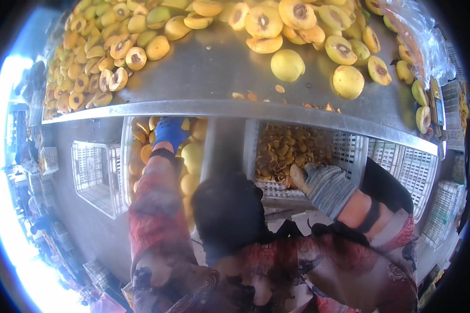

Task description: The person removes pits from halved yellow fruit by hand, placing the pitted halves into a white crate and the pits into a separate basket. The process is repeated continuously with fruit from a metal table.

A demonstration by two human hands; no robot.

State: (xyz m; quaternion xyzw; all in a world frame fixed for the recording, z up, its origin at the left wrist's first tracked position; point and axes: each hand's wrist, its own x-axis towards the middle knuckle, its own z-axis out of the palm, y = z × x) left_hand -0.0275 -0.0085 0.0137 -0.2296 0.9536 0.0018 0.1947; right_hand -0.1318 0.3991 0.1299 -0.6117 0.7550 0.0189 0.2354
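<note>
My left hand (171,131), in a blue glove, reaches into a white crate (126,156) of whole yellow peaches (192,158) under the table's front edge. A yellow patch shows beside its fingers, whose tips are hidden, so its grip is unclear. My right hand (304,179), in a grey knit glove with tan fingers, is at the near edge of another white crate (350,151). That crate holds brown-yellow peach scraps (287,148). The right fingers are curled together; a small brownish bit shows at their tips, too indistinct to name.
On the metal table (203,73) lie many halved peaches (136,58), piled at the left and back, with a whole peach (287,65) among others. Clear plastic film (428,47) lies at the right. White crates (96,172) stand on both sides.
</note>
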